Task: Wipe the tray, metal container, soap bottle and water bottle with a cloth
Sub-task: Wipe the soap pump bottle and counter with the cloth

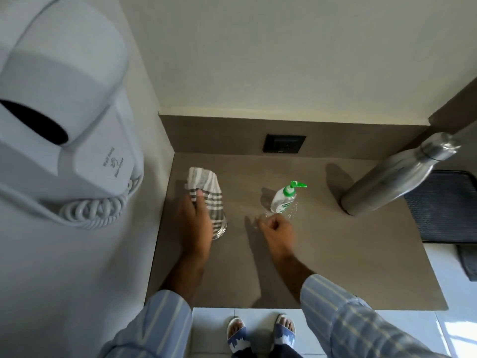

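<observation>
A grey-and-white striped cloth [206, 186] covers a shiny container [220, 228] that stands at the counter's left. My left hand [193, 223] grips the side of this bundle, thumb pressed on the cloth. Only the container's lower rim shows. A clear soap bottle [283, 200] with a green pump stands mid-counter. My right hand [277, 227] rests just in front of it, fingers curled into a fist, with nothing visible inside. A tall steel water bottle [392, 182] stands at the right. The black tray [444, 202] lies behind it at the right edge.
The brown counter [335, 259] ends at a wall on the left and at the back. A white wall-mounted hair dryer [64, 112] with a coiled cord juts out at the left. A black socket [284, 143] sits in the back panel. A dark folded cloth [469, 264] lies at the far right.
</observation>
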Available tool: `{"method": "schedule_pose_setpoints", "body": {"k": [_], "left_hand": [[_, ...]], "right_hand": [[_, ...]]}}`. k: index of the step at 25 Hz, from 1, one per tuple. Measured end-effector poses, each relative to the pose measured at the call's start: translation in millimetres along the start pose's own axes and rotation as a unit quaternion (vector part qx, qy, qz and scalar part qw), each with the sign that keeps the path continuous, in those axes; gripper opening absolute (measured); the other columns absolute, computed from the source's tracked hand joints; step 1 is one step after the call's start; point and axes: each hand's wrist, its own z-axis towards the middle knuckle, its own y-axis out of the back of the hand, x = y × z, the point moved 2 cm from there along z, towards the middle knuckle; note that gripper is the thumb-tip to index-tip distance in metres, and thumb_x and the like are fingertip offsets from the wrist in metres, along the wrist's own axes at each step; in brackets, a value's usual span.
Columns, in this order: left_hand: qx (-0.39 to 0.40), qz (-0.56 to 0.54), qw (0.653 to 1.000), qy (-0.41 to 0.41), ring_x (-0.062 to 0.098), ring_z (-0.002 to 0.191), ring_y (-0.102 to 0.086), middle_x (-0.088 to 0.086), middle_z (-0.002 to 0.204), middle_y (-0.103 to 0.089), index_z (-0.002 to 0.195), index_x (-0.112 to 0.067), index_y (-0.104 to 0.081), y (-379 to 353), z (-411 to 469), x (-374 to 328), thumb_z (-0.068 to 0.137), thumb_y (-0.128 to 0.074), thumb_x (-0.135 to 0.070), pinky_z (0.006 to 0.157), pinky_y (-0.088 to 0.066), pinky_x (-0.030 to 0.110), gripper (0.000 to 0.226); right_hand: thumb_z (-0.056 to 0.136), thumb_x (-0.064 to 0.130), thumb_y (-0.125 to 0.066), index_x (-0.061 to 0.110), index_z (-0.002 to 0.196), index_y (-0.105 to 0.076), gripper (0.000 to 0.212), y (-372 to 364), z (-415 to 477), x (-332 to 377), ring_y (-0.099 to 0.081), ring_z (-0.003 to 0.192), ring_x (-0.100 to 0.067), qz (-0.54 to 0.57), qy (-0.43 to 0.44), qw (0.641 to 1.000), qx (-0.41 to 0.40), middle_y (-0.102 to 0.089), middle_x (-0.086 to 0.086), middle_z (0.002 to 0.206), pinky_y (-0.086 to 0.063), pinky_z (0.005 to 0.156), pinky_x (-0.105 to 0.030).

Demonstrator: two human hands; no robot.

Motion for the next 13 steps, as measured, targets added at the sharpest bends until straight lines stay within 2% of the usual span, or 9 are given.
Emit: {"method": "schedule_pose_setpoints", "body": {"k": [3,5,7,8,9,11,13], "left_hand": [[0.045,0.046,0.995,-0.077,0.014,0.092,-0.067,0.012,0.113,-0.074,0.122,-0.013,-0.063,-31.9,-11.0,-42.1,0.105,-0.042,-0.040,0.076,-0.055,0.026,0.038],[0.089,0.083,0.987,-0.109,0.017,0.087,-0.068,0.011,0.107,-0.076,0.118,-0.013,-0.065,-57.5,-16.9,-65.3,0.105,-0.043,-0.038,0.072,-0.053,0.028,0.036],[0.120,0.132,0.975,-0.134,0.014,0.078,-0.062,0.007,0.102,-0.076,0.117,-0.016,-0.066,-85.2,-21.0,-83.0,0.105,-0.042,-0.039,0.059,-0.044,0.024,0.034],[0.132,0.144,0.970,-0.145,0.012,0.077,-0.058,0.006,0.102,-0.076,0.119,-0.018,-0.065,-97.2,-22.8,-89.7,0.105,-0.042,-0.038,0.056,-0.037,0.018,0.033],[0.151,0.142,0.966,-0.152,0.012,0.079,-0.060,0.004,0.104,-0.075,0.122,-0.020,-0.064,-108.9,-27.2,-95.6,0.105,-0.042,-0.038,0.057,-0.034,0.016,0.033],[0.191,0.132,0.957,-0.172,0.016,0.089,-0.067,0.003,0.111,-0.072,0.125,-0.021,-0.063,-127.6,-37.9,-103.7,0.105,-0.043,-0.037,0.064,-0.040,0.019,0.033],[0.207,0.139,0.946,-0.206,0.019,0.097,-0.067,0.003,0.117,-0.069,0.125,-0.019,-0.063,-138.5,-50.5,-107.3,0.104,-0.046,-0.033,0.070,-0.045,0.023,0.031]], "right_hand": [[0.070,0.040,-0.094,0.027,0.077,-0.043,0.053,50.9,21.3,-3.0,-0.041,0.064,-0.015,-0.014,0.008,0.998,-0.064,-0.047,0.007,0.070,-0.036,0.057,-0.033],[0.060,0.038,-0.099,0.026,0.089,-0.047,0.061,74.0,41.1,4.5,-0.045,0.071,-0.013,-0.023,0.051,0.996,-0.064,-0.049,0.007,0.081,-0.043,0.066,-0.033],[0.057,0.033,-0.102,0.018,0.116,-0.058,0.075,84.4,61.0,12.6,-0.053,0.095,-0.014,-0.075,0.113,0.991,-0.017,-0.056,0.005,0.105,-0.048,0.085,-0.033],[0.058,0.031,-0.102,0.015,0.131,-0.059,0.086,84.7,70.7,16.9,-0.053,0.108,-0.014,-0.114,0.142,0.983,0.022,-0.057,0.003,0.118,-0.044,0.094,-0.028],[0.060,0.030,-0.101,0.014,0.140,-0.059,0.091,84.0,78.5,21.5,-0.054,0.116,-0.015,-0.151,0.162,0.973,0.059,-0.060,0.001,0.125,-0.039,0.095,-0.021],[0.065,0.032,-0.096,0.012,0.136,-0.066,0.080,79.5,88.8,30.8,-0.062,0.109,-0.018,-0.193,0.186,0.958,0.106,-0.071,-0.007,0.124,-0.033,0.078,-0.008],[0.066,0.038,-0.082,0.010,0.127,-0.072,0.067,74.7,92.4,37.1,-0.062,0.096,-0.013,-0.183,0.193,0.955,0.129,-0.076,-0.004,0.112,-0.036,0.066,-0.001]]}}
